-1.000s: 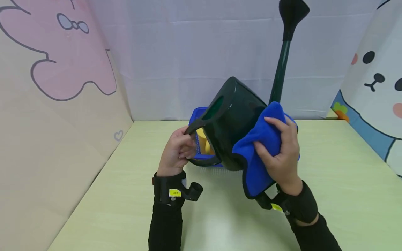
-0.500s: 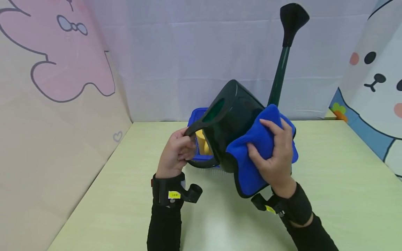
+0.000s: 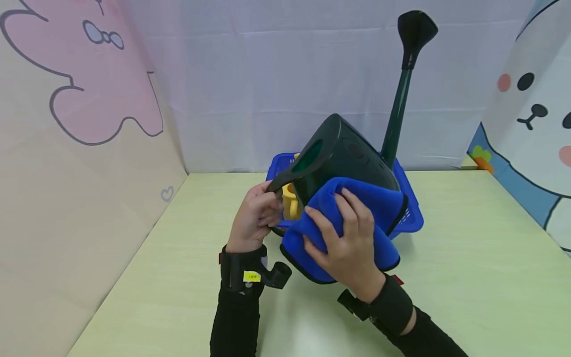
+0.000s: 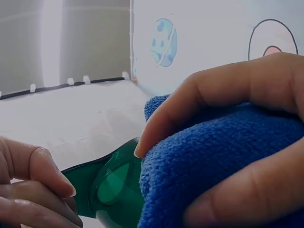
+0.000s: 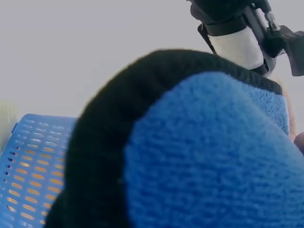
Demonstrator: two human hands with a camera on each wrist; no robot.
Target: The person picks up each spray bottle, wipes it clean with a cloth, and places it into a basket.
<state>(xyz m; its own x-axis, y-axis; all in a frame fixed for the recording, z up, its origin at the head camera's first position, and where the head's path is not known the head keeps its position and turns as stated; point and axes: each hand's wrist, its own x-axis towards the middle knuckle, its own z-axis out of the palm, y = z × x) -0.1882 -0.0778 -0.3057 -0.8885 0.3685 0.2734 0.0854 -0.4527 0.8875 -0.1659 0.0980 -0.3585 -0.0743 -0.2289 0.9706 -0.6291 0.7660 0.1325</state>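
Note:
A dark green watering can (image 3: pixel 352 153) is held tilted above the table, its long spout and black rose rising at the upper right. My left hand (image 3: pixel 255 216) grips its handle (image 3: pixel 285 179) with curled fingers. My right hand (image 3: pixel 345 243) holds a blue cloth (image 3: pixel 379 198) with black edging against the can's near side, hiding the lower part of the can. In the left wrist view the right fingers and thumb bunch the cloth (image 4: pixel 190 156) close beside the green can (image 4: pixel 114 185). The cloth (image 5: pixel 209 147) fills most of the right wrist view.
Behind the can a blue plastic basket (image 3: pixel 412 210) stands on the pale table (image 3: pixel 468 277). A yellow cup-like thing (image 3: pixel 291 206) is inside it, partly hidden. A white curtain (image 3: pixel 276 89) hangs at the back, with printed panels on both sides.
My right hand has moved left and slightly down along the can with the cloth, toward the handle. More of the basket's right side now shows. The left hand keeps its grip, almost unmoved.

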